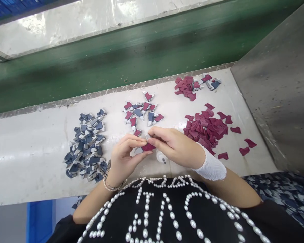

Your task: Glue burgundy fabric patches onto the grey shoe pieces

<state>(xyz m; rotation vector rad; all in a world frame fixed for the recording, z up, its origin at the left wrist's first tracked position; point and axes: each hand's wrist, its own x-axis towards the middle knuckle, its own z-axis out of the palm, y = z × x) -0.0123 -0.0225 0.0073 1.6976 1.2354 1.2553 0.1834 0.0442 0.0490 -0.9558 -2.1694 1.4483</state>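
My left hand (pixel 126 153) pinches a small part with a dark red face (pixel 148 147) and a light end, near the table's front edge. My right hand (pixel 176 145) meets it from the right, its thumb and index finger closed on a small translucent piece (pixel 148 136) at the part's upper edge. Below my right fingers shows a white round bottle-like thing (pixel 161 157) with a dark tip. Just beyond my hands lies a loose group of parts with red or blue faces (pixel 145 106).
On the left is a heap of blue-grey parts (pixel 87 148). Dark red pieces (pixel 205 128) are heaped on the right, with a smaller red pile (pixel 184 87) behind. A green band (pixel 116 60) borders the table's back; a metal panel (pixel 281 84) stands at right.
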